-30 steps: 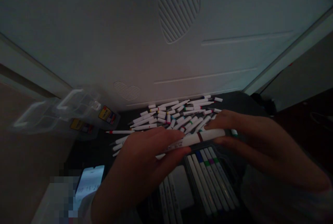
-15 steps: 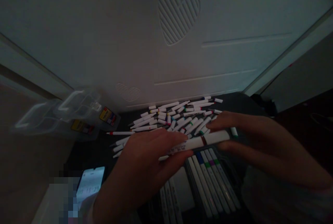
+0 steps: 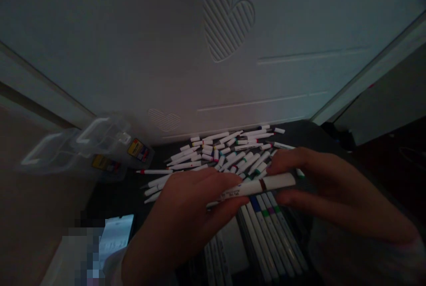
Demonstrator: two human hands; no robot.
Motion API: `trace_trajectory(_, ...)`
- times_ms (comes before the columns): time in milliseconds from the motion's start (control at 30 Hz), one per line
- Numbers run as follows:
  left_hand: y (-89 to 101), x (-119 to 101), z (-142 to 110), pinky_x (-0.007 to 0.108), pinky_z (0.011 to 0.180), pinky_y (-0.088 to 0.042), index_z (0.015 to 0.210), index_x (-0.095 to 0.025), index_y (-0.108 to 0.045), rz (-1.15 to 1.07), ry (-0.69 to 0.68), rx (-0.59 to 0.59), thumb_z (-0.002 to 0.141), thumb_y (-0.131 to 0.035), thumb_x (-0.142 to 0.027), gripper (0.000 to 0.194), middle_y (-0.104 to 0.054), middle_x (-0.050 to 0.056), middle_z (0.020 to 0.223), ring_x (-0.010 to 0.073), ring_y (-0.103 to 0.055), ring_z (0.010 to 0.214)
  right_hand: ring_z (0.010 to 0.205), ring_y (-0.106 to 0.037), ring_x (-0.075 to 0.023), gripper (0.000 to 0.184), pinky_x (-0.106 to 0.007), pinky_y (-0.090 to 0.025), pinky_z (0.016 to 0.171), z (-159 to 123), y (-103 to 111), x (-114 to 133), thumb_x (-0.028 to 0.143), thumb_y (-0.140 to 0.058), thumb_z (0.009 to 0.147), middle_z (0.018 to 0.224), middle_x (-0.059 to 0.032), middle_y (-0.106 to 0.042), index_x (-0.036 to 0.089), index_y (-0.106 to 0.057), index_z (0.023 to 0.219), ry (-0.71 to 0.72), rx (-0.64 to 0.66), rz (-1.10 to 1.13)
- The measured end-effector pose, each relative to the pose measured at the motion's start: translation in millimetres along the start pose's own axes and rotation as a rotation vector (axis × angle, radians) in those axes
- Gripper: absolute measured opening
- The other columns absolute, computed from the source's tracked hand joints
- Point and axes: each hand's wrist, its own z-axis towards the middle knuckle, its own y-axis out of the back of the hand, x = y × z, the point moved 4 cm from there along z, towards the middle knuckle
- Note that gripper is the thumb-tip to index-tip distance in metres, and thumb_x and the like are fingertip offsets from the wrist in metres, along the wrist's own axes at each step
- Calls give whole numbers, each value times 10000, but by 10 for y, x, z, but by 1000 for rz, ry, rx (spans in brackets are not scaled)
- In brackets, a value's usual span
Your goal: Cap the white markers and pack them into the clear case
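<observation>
In the head view, the fingers of your left hand are closed on a white marker with a brown band, its banded end pointing toward your right hand. Your right fingers are parted, one above and one below that end; you cannot tell whether they touch it. Just below the marker, a dark tray holds a row of markers side by side, some with blue, green or purple bands. Left of that row, under your left fingers, lie three more markers and a white block. Beyond your fingers, a loose pile of markers covers the table. Farther left stand two clear plastic boxes with yellow labels; their contents are too dim to make out.
</observation>
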Motion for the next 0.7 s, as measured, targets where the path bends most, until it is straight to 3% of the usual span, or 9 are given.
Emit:
trace_trajectory(333, 6, 5, -19, 199, 570, -451, 878, -251, -602, -5, 21, -29, 782, -559, -312, 122, -679, -56, 747, 104, -620, 642, 735, -583, -108, 178, -181, -472, 621, -68, 8, -74, 197, -608, 732, 788, 22, -601, 267, -549, 885, -52, -86, 113)
trace_trajectory(533, 60, 29, -25, 180, 580, -476, 885, -240, -613, 41, 29, -67, 777, -561, -323, 146, -685, -42, 768, 97, -627, 648, 745, -569, -69, 136, -139, -456, 652, -43, 42, -169, 219, -588, 760, 814, 51, -596, 307, -567, 861, -160, -190, 456)
trace_trajectory(700, 75, 29, -18, 189, 561, -477, 887, -236, -620, 48, 23, -58, 798, -523, -339, 167, -683, -30, 753, 104, -627, 628, 686, -565, -76, 82, -173, -447, 638, -17, -45, -223, 269, -526, 810, 691, 47, -591, 283, -576, 874, -222, -162, 780)
